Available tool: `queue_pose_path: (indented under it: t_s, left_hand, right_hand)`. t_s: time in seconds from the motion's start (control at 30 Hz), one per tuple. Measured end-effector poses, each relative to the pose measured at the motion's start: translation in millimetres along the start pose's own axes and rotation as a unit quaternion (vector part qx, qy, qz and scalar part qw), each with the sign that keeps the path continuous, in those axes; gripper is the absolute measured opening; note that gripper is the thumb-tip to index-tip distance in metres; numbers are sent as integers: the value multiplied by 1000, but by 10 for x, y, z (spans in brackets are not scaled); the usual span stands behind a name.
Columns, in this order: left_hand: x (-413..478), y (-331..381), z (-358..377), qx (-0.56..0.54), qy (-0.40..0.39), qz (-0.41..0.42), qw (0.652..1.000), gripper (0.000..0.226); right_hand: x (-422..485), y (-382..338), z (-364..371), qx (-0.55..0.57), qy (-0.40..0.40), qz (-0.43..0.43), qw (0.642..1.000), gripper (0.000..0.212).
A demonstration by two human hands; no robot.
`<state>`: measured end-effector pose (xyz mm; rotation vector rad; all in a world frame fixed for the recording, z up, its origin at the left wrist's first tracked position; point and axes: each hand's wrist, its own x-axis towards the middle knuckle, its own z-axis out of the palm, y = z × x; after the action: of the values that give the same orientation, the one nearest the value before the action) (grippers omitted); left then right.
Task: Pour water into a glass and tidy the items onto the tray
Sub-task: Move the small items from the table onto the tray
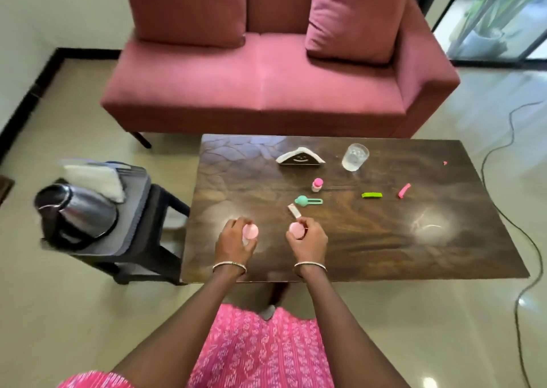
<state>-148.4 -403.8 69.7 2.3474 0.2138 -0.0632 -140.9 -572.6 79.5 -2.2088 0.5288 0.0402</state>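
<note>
My left hand [235, 241] grips a small pink-capped bottle [250, 232] over the near left of the dark wooden table [370, 239]. My right hand [307, 241] grips a second pink-capped bottle [297, 230] beside it. A glass [354, 156] with water in it stands at the far side of the table. A third little pink-capped bottle [317, 185], a teal clip [307, 201], a green clip [371, 194], a pink clip [404, 190] and a small pale tube [294, 211] lie loose on the table. A steel kettle [75, 213] sits on a grey tray [133, 210] to the left.
The tray rests on a black stool [154, 257] left of the table, with folded white cloth [94, 180] on it. A napkin holder [300, 157] stands at the table's far edge. A pink sofa [266, 70] is behind. A black cable [521, 239] runs along the floor on the right.
</note>
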Motion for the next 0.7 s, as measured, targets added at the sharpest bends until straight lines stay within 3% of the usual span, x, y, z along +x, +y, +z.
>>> queue_pose_path:
  t_s: [0.2,0.43,0.7]
  left_hand:
    - [-291,-375,-766,-6,75,-43,996,36]
    - [-123,-988,-1604,-41,171,-149,973,40]
    - [526,-1843,-2347,-19,119,-167,979,39]
  right_hand:
    - [-538,-519,443,-36,-60,-67,995,34]
    - [-859,-1152,1182,-67,-117,-111,985,35]
    - [-848,-1961,2187,-80,-116,-102,985,32]
